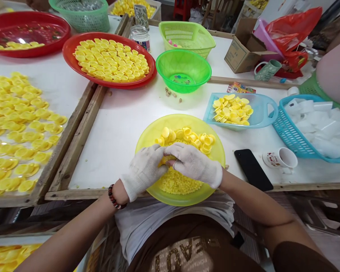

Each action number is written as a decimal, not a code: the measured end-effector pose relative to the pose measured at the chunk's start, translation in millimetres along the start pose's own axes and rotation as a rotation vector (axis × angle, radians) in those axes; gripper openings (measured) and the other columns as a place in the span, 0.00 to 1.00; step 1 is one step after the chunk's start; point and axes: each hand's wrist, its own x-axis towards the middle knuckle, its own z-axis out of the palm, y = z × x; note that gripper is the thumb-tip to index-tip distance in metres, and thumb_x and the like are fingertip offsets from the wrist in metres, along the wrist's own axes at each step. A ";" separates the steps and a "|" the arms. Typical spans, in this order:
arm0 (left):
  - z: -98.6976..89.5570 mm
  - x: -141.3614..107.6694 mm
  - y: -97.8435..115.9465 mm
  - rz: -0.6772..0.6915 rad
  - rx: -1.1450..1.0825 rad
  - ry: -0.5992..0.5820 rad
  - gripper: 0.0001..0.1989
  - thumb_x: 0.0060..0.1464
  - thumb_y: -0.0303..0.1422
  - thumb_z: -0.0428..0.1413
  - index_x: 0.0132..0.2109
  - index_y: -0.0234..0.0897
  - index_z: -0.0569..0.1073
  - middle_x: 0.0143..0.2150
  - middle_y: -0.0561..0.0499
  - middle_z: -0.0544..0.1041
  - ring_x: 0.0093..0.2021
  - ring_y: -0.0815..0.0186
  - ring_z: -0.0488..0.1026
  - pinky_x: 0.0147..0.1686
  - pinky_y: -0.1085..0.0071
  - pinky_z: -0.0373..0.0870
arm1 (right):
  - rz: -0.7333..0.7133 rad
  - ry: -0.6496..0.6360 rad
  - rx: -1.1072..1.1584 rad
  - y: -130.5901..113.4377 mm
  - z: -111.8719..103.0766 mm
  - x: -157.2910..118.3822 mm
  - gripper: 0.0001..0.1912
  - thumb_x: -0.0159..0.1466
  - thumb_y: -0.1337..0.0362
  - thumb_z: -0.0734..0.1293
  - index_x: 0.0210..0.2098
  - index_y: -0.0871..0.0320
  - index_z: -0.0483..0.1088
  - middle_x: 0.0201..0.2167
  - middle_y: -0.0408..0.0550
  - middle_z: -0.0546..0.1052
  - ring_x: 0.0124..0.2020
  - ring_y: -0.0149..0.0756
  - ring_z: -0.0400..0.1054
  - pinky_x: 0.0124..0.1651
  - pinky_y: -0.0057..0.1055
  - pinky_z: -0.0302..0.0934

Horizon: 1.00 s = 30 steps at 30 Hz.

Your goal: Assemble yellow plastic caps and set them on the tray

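Observation:
Both hands wear white knitted gloves and meet over a translucent yellow basin (147, 132). My left hand (147, 166) is closed, its fingertips against those of my right hand (191, 162), which is curled shut too. A bit of yellow shows between them, but the fingers hide what it is. Beneath my hands the basin holds a heap of tiny yellow pellets (181, 183). Small yellow plastic cup-shaped pieces (205, 141) lie along its far side. Beyond to the right, a blue tray (260, 111) carries more yellow pieces (232, 109).
A red tray (69, 56) of yellow pieces and a green bowl (184, 70) stand farther back. Rows of yellow pieces (19, 132) cover the left board. At right are a black phone (252, 168), a mug (280, 158) and a blue basket (291, 132). Wooden strips (73, 139) edge the table.

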 end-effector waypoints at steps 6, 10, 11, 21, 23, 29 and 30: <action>0.4 -4.0 -2.1 0.016 -0.045 0.066 0.09 0.58 0.30 0.56 0.46 0.35 0.71 0.45 0.44 0.75 0.45 0.55 0.74 0.47 0.58 0.71 | 0.058 0.038 -0.057 11.6 -4.9 -21.5 0.08 0.68 0.72 0.62 0.43 0.58 0.70 0.40 0.48 0.75 0.44 0.37 0.68 0.50 0.37 0.64; 1.1 -6.4 -4.7 0.060 -0.123 0.139 0.11 0.56 0.29 0.56 0.47 0.36 0.70 0.49 0.44 0.75 0.48 0.55 0.74 0.49 0.57 0.71 | 0.093 -0.006 -0.028 12.0 -12.7 -40.9 0.07 0.68 0.72 0.61 0.38 0.58 0.69 0.35 0.45 0.73 0.37 0.33 0.67 0.45 0.33 0.64; 1.6 -6.5 -5.4 0.070 -0.143 0.146 0.12 0.56 0.29 0.56 0.48 0.36 0.70 0.49 0.45 0.75 0.48 0.55 0.74 0.50 0.58 0.72 | 0.075 0.008 0.002 9.8 -12.9 -41.5 0.07 0.68 0.72 0.61 0.38 0.58 0.69 0.35 0.45 0.73 0.37 0.32 0.67 0.44 0.32 0.64; 3.2 -7.6 -6.0 0.025 -0.226 0.128 0.11 0.57 0.31 0.56 0.48 0.37 0.71 0.44 0.47 0.78 0.45 0.57 0.77 0.46 0.61 0.74 | -0.017 0.224 0.255 1.0 -2.9 -14.2 0.09 0.69 0.70 0.62 0.44 0.55 0.73 0.39 0.44 0.78 0.40 0.31 0.71 0.47 0.31 0.66; 4.1 -9.2 -5.5 0.030 -0.244 0.158 0.12 0.59 0.33 0.57 0.49 0.37 0.71 0.45 0.47 0.79 0.45 0.57 0.77 0.47 0.61 0.74 | 0.070 0.216 0.223 4.3 -8.4 -21.1 0.08 0.69 0.68 0.62 0.44 0.55 0.73 0.37 0.44 0.78 0.38 0.32 0.71 0.45 0.32 0.66; -9.2 -16.1 -18.3 0.065 -0.397 0.423 0.15 0.61 0.32 0.57 0.54 0.37 0.70 0.50 0.48 0.79 0.48 0.62 0.77 0.53 0.65 0.75 | 0.191 -0.150 -0.085 13.0 -7.2 -45.1 0.09 0.69 0.68 0.59 0.41 0.56 0.72 0.39 0.48 0.76 0.40 0.37 0.70 0.47 0.37 0.65; -15.5 -15.5 -27.8 0.055 -0.395 0.488 0.15 0.61 0.32 0.57 0.55 0.37 0.70 0.50 0.48 0.79 0.48 0.63 0.77 0.53 0.65 0.75 | 0.221 -0.224 -0.156 13.6 -2.8 -46.6 0.09 0.68 0.68 0.60 0.41 0.56 0.72 0.41 0.49 0.75 0.42 0.39 0.70 0.48 0.39 0.65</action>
